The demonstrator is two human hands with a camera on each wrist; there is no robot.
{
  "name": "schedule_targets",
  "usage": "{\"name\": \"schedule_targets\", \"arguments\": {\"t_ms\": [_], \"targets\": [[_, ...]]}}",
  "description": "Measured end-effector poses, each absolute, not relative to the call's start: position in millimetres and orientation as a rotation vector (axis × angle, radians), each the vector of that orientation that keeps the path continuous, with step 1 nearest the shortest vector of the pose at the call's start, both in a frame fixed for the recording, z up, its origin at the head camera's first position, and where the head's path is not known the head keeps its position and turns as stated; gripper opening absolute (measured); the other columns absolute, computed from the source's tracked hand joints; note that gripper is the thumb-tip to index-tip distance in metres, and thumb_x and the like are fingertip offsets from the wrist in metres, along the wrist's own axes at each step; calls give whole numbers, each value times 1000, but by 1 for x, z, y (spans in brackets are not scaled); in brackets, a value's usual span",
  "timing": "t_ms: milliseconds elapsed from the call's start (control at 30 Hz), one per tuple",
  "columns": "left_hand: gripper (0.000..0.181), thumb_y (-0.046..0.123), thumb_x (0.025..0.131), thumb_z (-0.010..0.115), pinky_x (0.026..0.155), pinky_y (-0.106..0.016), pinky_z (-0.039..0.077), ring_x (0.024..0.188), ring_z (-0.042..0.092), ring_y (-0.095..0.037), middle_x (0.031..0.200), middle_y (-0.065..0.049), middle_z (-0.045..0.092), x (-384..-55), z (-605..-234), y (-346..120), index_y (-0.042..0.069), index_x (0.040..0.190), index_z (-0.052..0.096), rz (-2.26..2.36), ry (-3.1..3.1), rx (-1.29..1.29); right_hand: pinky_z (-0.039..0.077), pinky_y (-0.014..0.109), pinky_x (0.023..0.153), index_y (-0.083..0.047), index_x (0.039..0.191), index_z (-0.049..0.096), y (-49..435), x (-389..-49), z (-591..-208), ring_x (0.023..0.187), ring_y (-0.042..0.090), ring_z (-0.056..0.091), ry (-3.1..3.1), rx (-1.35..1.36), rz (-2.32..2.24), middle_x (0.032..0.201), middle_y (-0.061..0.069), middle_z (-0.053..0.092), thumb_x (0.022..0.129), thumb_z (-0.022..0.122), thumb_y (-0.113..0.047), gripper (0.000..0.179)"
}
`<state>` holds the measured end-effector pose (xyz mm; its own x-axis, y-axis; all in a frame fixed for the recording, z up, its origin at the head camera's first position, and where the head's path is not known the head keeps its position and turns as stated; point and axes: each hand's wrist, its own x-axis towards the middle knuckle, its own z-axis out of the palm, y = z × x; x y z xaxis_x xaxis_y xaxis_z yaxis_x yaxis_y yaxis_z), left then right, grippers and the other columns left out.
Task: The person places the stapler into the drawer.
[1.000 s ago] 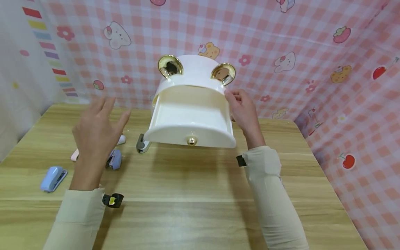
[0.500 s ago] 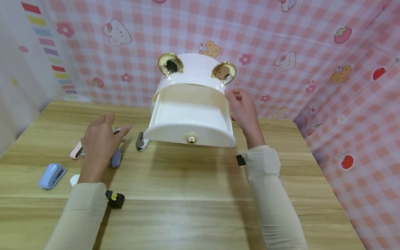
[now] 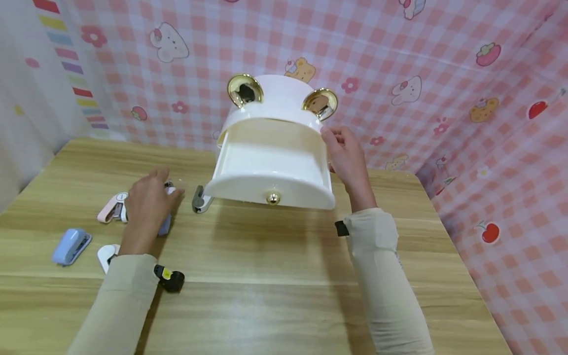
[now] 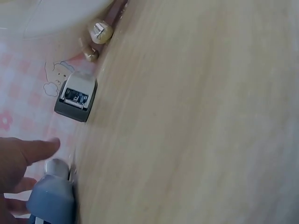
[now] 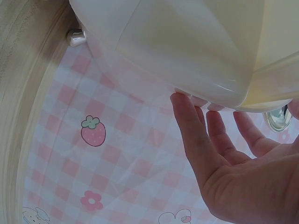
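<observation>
Gingham cloth (image 3: 275,29) hung behind the surface (image 3: 270,281), where my right hand (image 3: 349,159) grasped the white drawer box (image 3: 275,153); my left hand (image 3: 148,209), fingers seemingly loose, hovered beside a bluish stapler (image 3: 164,226) left of the box.

Pink checked backdrop (image 3: 346,44), pale cloth (image 3: 31,93); wood-grain table (image 3: 266,286)

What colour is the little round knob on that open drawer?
The knob is shiny gold, against the white drawer front; the head view shows it best.

No readable text (in any view)
</observation>
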<state>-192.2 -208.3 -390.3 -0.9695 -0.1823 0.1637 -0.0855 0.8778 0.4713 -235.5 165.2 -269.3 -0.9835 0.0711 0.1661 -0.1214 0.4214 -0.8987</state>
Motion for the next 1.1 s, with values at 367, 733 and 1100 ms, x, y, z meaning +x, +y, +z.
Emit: {"name": "schedule_targets", "arguments": {"t_ms": [367, 733, 1100], "targets": [[50, 20, 93, 71, 77, -63, 47, 105, 57, -58, 135, -33, 55, -194, -400, -208, 0, 136, 58, -668, -2882, 182, 51, 24, 60, -7, 127, 60, 170, -236, -270, 81, 16, 58, -2506, 43, 1579, 117, 12, 63, 100, 55, -50, 51], [43, 14, 93, 61, 75, -61, 46, 100, 60, -55, 120, -32, 64, -194, -400, -205, -3, 132, 61, -680, -2847, 171, 50, 24, 59, -8, 127, 60, 172, -238, -275, 76, 17, 58, -2501, 60, 1590, 116, 10, 63, 100, 56, -50, 51], [21, 11, 95, 63, 67, -61, 46, 85, 61, -52, 99, -31, 67, -194, -388, -198, -4, 110, 65, -683, -2712, 74, 52, 26, 62, -7, 129, 58, 170, -239, -275, 81, 18, 59, -2526, 62, 1590, 118, 12, 62, 100, 54, -54, 55]]}}
